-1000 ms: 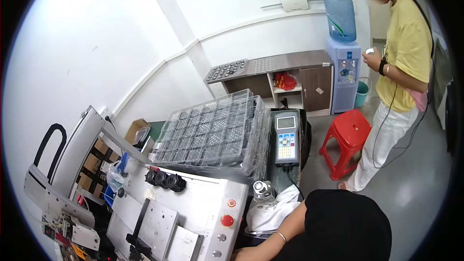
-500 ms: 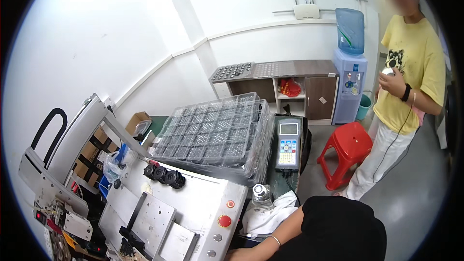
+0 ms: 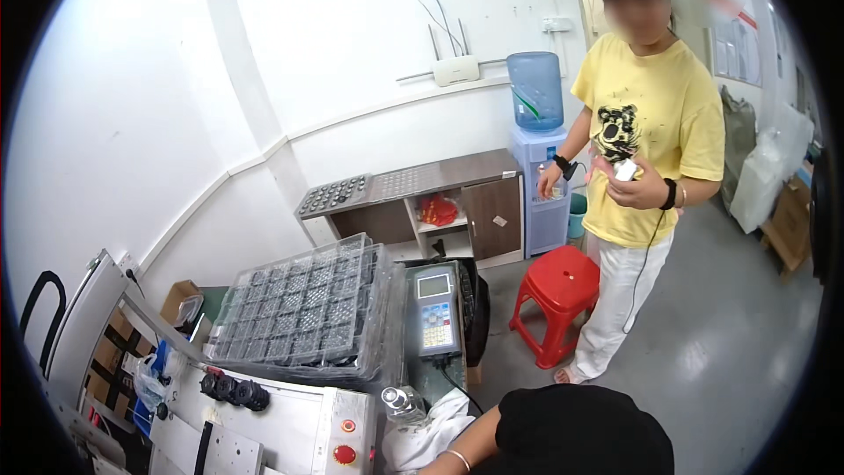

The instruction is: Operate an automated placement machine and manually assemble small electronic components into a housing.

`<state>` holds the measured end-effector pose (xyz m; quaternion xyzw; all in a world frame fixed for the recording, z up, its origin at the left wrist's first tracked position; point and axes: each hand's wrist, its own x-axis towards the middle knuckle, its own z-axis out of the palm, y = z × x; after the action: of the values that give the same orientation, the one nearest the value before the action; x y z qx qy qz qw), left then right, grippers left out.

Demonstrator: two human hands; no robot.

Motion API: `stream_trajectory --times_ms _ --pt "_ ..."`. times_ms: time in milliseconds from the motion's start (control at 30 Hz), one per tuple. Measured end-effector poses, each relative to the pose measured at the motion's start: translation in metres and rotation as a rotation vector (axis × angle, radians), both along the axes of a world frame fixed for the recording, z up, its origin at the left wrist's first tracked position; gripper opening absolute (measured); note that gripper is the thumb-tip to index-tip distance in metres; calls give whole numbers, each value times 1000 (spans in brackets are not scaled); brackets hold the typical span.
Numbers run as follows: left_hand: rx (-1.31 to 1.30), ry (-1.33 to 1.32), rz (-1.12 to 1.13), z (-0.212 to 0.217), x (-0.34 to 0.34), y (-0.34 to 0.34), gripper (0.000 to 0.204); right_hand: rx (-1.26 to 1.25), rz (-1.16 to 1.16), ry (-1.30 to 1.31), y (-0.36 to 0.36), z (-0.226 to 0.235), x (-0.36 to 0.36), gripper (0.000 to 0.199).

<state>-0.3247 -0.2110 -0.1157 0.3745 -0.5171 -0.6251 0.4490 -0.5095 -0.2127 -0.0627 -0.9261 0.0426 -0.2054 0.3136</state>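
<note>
My right forearm [image 3: 473, 447], with a thin bangle at the wrist, comes out of a black sleeve at the lower edge. The hand itself is cut off by the picture's edge, so its fingers are hidden. My left hand is out of the picture. Beside my right wrist lies a white cloth [image 3: 432, 434], with a clear bottle with a silver cap [image 3: 397, 400] just behind it. To the left of the wrist is a white machine's control panel [image 3: 349, 409] with a red knob [image 3: 345, 455]. Several black round parts [image 3: 233, 390] stand in a row on the machine's top.
Wrapped clear trays of dark parts [image 3: 294, 308] are stacked behind the machine, next to a grey handheld controller [image 3: 436, 308]. A red stool [image 3: 556, 299] stands at the right. Beside it, a person in a yellow shirt [image 3: 655, 114] holds a small white object. Farther back are a low cabinet [image 3: 492, 211] and a water dispenser [image 3: 545, 167].
My view has swung right and up, so the machine and trays sit lower and farther left. The person in yellow now faces me more, with both hands showing. My right hand has slipped out of the picture.
</note>
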Motion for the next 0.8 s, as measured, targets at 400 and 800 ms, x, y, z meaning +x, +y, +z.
stream_trajectory --times_ms 400,800 --pt "138 175 55 -4 31 9 79 -1144 -220 -771 40 204 -111 12" --pt "280 428 186 -14 45 42 80 -1102 -378 -796 27 208 -68 19"
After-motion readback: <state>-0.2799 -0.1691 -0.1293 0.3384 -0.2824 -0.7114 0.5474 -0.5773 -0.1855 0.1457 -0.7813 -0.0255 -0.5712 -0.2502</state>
